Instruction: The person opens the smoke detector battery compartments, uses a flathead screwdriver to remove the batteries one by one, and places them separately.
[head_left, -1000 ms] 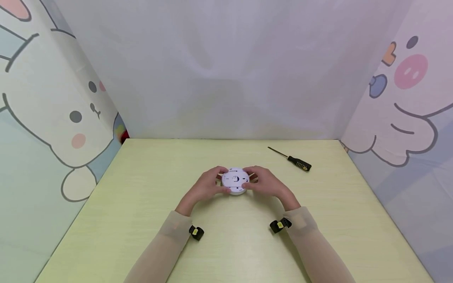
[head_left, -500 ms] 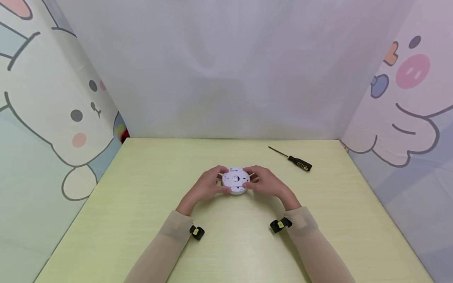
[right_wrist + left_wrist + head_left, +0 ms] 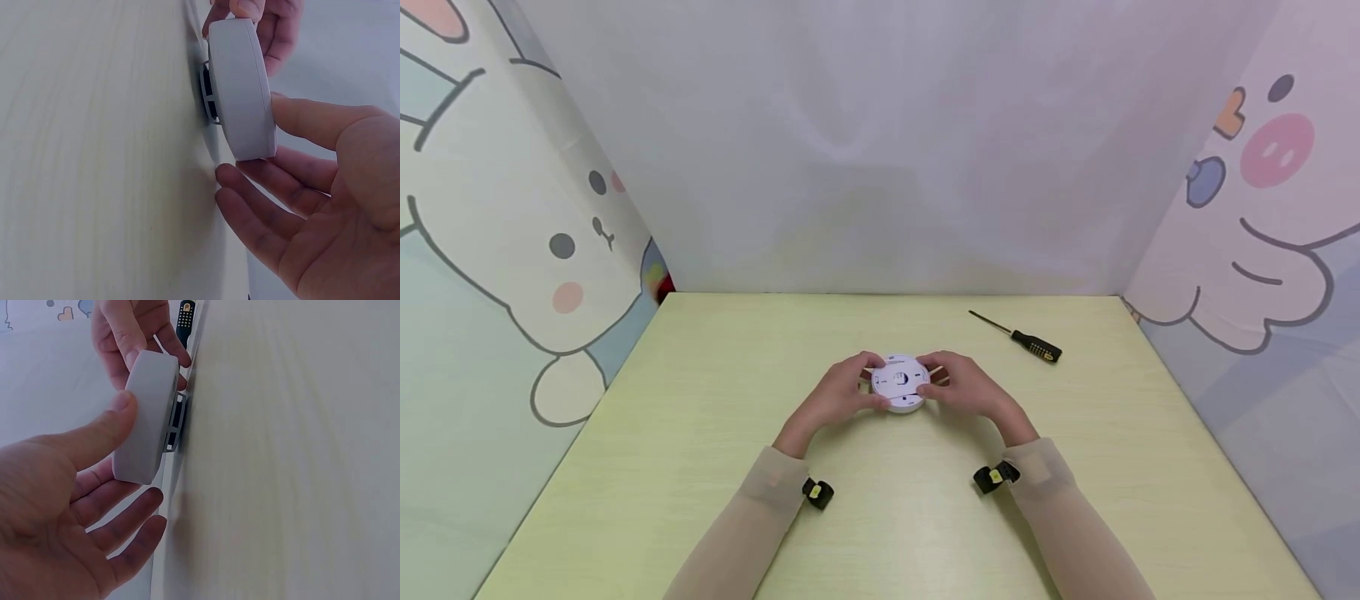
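A white round smoke detector (image 3: 895,387) is held between both hands over the table, its flat back with a central hole facing up. My left hand (image 3: 835,392) grips its left side, the thumb at the near edge and fingers round the far rim. Opposite, my right hand (image 3: 966,385) holds the right side, its thumb resting on the back plate. In the left wrist view the smoke detector (image 3: 147,419) shows a smooth side wall and a slotted raised part underneath. The right wrist view has the smoke detector (image 3: 240,94) with that slotted part facing the tabletop.
A screwdriver (image 3: 1036,346) with a black handle lies at the back right of the pale wooden table (image 3: 700,500). Behind stands a plain white curtain (image 3: 865,150), with cartoon-printed sheets at both sides.
The detector's back plate has turned slightly counterclockwise, its straight edge line now tilted. My right thumb has shifted a little away from me with it. The left hand stays nearly still.
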`<state>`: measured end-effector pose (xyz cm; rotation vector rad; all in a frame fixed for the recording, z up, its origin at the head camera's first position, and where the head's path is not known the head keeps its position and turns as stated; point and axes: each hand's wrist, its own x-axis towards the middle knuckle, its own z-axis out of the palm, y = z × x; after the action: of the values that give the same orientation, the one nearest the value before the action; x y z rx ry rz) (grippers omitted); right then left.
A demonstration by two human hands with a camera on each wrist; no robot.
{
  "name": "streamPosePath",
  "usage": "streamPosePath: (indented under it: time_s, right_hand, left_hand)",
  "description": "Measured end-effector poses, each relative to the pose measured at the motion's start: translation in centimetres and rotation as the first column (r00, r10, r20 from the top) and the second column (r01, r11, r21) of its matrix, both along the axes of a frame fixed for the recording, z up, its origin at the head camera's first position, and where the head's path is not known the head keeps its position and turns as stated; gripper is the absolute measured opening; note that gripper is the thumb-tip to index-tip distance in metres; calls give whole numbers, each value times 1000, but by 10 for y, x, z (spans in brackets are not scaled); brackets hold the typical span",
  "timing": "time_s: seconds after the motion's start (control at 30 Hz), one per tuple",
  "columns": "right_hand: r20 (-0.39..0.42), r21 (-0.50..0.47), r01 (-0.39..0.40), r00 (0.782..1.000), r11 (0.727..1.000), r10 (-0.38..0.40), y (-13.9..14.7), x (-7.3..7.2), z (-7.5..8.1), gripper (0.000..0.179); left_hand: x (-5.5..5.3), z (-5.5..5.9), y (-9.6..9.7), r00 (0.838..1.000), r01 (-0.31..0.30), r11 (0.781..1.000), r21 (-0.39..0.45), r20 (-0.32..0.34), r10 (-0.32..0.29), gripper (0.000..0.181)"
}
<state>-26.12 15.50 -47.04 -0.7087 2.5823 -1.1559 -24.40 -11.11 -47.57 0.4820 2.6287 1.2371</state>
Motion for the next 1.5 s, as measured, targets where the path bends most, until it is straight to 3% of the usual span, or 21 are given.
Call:
streamPosePath:
  time_s: [0.5, 0.7, 0.93, 1.17, 1.5]
  right_hand:
    - [-9, 18, -21, 1000, 1000, 21, 0, 0, 4, 48]
    - [-11, 17, -27, 1000, 999, 27, 1, -1, 3, 50]
    - [-1, 17, -28, 1000, 999, 28, 2, -2, 1, 51]
    - [8, 14, -27, 1000, 1000, 27, 2, -3, 2, 51]
    - [19, 7, -22, 1000, 1000, 22, 3, -3, 0, 52]
  left_hand:
    - [0, 1, -3, 999, 16, 1000, 14, 35, -17, 63]
    - [-1, -1, -5, 998, 40, 998, 55, 41, -42, 75]
    - [-3, -3, -8, 992, 20, 989, 145, 119, -37, 89]
    - [-5, -6, -10, 980, 2, 976, 216, 195, -45, 82]
    - [-9, -15, -14, 969, -6, 964, 267, 238, -60, 77]
